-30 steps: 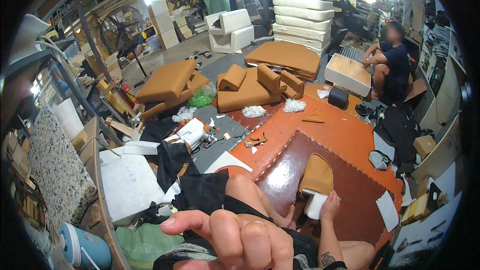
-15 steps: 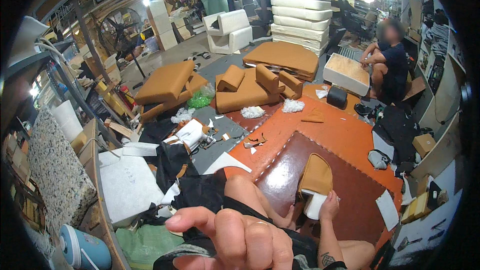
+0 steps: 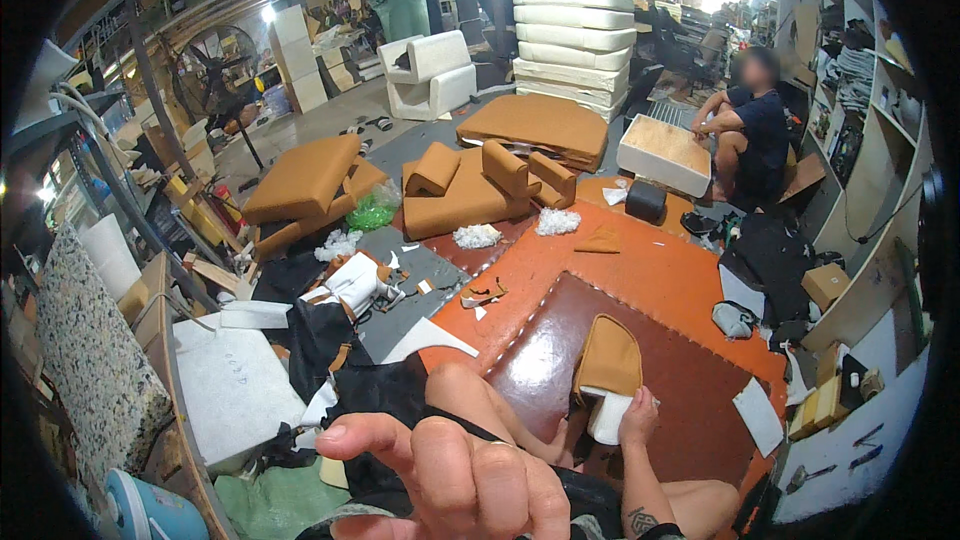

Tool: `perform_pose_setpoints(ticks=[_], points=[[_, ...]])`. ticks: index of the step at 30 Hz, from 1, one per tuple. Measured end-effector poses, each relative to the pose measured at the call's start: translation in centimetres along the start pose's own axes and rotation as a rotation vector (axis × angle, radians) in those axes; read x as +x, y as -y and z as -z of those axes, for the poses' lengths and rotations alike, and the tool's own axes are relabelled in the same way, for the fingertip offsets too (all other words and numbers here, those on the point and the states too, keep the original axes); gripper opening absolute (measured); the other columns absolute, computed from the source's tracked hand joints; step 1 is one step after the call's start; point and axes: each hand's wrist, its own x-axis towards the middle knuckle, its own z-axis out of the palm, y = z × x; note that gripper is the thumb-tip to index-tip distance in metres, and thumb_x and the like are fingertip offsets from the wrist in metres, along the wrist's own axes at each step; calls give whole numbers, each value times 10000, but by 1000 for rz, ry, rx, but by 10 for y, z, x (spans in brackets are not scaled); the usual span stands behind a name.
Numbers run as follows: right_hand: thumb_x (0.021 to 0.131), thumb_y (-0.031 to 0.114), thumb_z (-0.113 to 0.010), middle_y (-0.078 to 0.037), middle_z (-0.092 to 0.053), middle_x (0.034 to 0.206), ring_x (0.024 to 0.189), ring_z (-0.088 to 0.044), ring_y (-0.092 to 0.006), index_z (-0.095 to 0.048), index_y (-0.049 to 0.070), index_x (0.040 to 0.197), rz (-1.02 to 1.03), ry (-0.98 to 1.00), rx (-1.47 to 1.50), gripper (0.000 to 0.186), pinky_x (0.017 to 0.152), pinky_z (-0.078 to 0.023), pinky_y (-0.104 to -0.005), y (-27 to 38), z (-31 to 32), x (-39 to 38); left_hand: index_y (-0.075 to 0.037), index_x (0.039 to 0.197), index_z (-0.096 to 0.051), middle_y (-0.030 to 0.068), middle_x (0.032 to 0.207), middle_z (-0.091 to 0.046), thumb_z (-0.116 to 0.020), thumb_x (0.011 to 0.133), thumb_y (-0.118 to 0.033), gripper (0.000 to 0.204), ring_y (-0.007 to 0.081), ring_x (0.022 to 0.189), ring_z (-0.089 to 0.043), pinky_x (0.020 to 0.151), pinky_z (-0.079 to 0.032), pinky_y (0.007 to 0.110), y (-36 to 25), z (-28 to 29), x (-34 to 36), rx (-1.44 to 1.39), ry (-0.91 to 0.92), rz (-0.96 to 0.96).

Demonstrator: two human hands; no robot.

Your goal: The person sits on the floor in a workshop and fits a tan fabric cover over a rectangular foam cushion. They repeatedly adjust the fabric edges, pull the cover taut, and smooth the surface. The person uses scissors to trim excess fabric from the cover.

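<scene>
My left hand (image 3: 450, 470) is raised large and close in the lower middle, palm-side hidden, fingers loosely bent and apart, with nothing visible in them. My right hand (image 3: 636, 418) grips a white foam piece (image 3: 608, 420) that has a tan fabric cover (image 3: 610, 355) over its upper part. This piece rests between my bare legs, on or just above a glossy maroon mat (image 3: 525, 345). A white offcut (image 3: 757, 418) lies to the right of my right hand.
Beyond lie orange sheeting (image 3: 660, 290), tan cushions (image 3: 300, 180), fluffy stuffing (image 3: 557, 221) and black fabric (image 3: 770, 270). A co-worker (image 3: 750, 140) squats at right by a pale padded block (image 3: 662, 160). A white foam block (image 3: 230, 390) and blue cooler (image 3: 160, 510) crowd my left.
The whole view has shifted slightly, with the scene sitting further left in the picture. My hands look much the same: left raised, right still gripping the covered foam piece.
</scene>
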Motion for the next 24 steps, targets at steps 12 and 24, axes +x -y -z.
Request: perform_pose_setpoints(ticks=[12,24], points=[[1066,261,-488,-232,-721,1079,985,-685,-434,-666,45,1208,-32,13,-16,313,836,-536,-538,-5,0,1,-178,1630,-239,83,1022,-468,-589,1061,-370,696,210,856,-544,912,-635,465,15,9,1,-22,-1,-141],[1058,259,-499,-222,-723,1046,975,-691,-430,-668,83,1219,-64,62,-7,292,833,-536,-549,21,10,-3,-49,1530,-447,115,969,-549,-421,1085,-542,664,242,840,-556,645,-536,437,17,-14,2,153,-409,-248]])
